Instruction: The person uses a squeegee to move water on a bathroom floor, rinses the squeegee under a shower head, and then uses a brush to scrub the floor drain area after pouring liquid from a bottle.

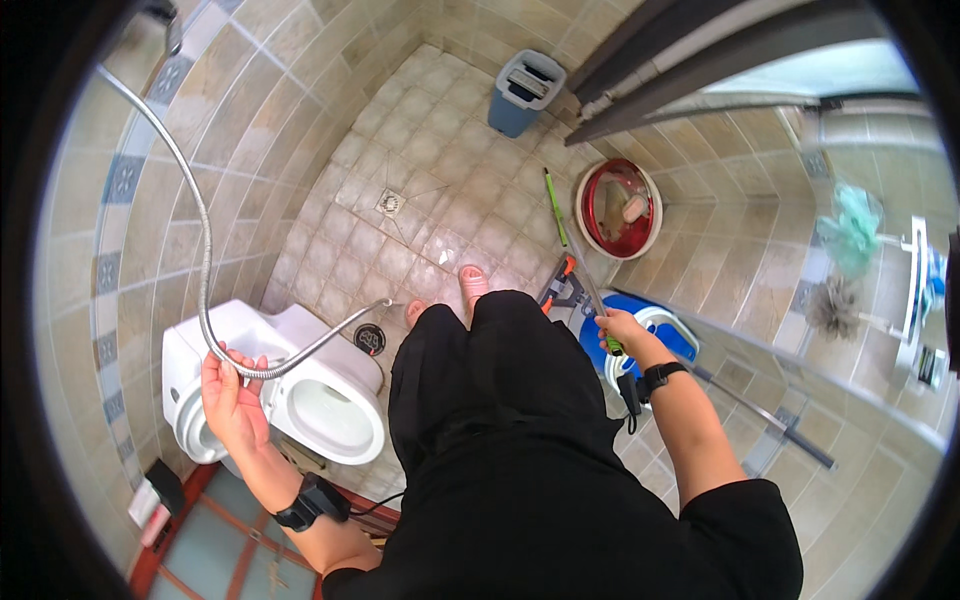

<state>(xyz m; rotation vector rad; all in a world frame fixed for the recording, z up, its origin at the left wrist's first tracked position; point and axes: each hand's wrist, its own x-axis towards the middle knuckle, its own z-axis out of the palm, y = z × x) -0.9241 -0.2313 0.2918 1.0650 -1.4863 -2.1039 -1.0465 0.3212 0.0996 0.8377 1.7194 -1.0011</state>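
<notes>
My left hand is closed around a flexible silver shower hose, beside the white toilet. From the upper left the hose loops down to my fingers, then runs right to its bare end, over the floor near a round black drain cover. My right hand grips a thin pole with a green grip. It slants away toward a green rod section on the floor; whether they join I cannot tell. Next to the pole is an orange and grey tool head.
A blue and white mop bucket stands under my right hand, beside a dark-tipped metal pole. Ahead are a red basin with water and a blue-grey bin. A square drain sits in the tiled floor.
</notes>
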